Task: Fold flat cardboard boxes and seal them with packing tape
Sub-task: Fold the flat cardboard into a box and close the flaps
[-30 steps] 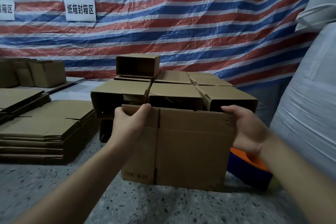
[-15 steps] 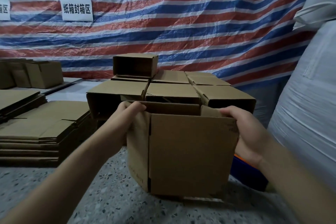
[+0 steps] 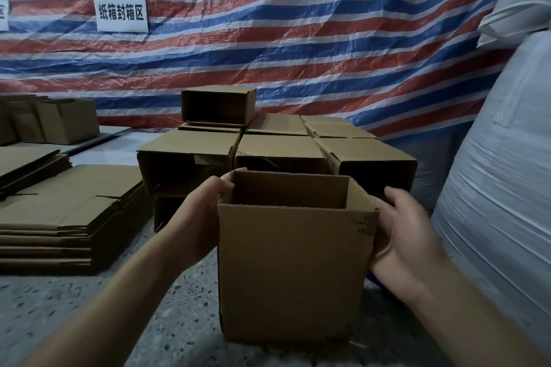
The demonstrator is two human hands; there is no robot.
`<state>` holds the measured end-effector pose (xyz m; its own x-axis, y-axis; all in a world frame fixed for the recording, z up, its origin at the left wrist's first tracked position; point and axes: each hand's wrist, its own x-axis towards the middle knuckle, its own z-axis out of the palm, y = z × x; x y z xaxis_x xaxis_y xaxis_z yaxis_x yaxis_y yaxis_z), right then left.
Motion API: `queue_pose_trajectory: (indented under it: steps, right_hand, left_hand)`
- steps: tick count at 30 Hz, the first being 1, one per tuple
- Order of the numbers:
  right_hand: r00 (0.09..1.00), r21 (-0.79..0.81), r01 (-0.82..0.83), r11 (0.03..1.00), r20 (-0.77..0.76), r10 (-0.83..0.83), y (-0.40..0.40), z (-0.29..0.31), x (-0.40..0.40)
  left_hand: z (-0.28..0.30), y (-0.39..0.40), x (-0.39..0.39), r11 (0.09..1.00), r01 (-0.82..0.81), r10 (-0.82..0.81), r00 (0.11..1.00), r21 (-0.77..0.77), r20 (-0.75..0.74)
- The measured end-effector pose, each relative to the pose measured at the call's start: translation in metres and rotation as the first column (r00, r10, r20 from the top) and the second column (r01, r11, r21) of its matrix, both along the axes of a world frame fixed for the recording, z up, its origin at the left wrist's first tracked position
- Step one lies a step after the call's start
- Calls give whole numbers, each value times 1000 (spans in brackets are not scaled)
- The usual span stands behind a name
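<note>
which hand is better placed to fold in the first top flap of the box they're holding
Left, probably. The left hand already grips the top left edge of the open box, fingers over the rim. The right hand lies lower, flat against the right wall, steadying it.

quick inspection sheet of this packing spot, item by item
surface: speckled stone floor, the work is done on it
job's things: opened cardboard box stands upright, top open, no tape seen on it; pile of flat boxes at left; folded boxes stacked behind
clutter: nothing seen
grippers: left hand holds the box's left wall, fingers over the top edge; right hand lies against its right wall, fingers fairly straight
cables: nothing seen
surroundings: striped tarp with a white sign; white bulk sack at right
</note>
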<state>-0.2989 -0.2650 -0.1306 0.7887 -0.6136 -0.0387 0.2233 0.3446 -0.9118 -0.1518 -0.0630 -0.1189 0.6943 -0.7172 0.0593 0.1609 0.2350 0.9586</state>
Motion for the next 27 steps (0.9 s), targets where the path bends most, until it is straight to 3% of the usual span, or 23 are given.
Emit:
queue_pose_trajectory:
  steps: [8, 15, 19, 24, 27]
  right_hand:
    - [997, -150, -41, 988, -63, 32, -3, -20, 2]
    - [995, -80, -9, 997, 97, 17, 1, -31, 11]
    - [995, -77, -21, 997, 98, 29, 2, -33, 11]
    - [994, -66, 17, 998, 108, -10, 3, -34, 11]
    - [997, -34, 9, 999, 82, -6, 0, -37, 11]
  left_hand:
    - [-4, -4, 0, 999, -33, 33, 999, -18, -13]
    - [-14, -11, -2, 998, -58, 57, 998, -32, -38]
    - [-21, -13, 0, 996, -83, 81, 994, -40, -69]
    - [-24, -10, 4, 999, -45, 44, 998, 13, 39]
    - [-23, -12, -1, 993, -119, 119, 992, -5, 38]
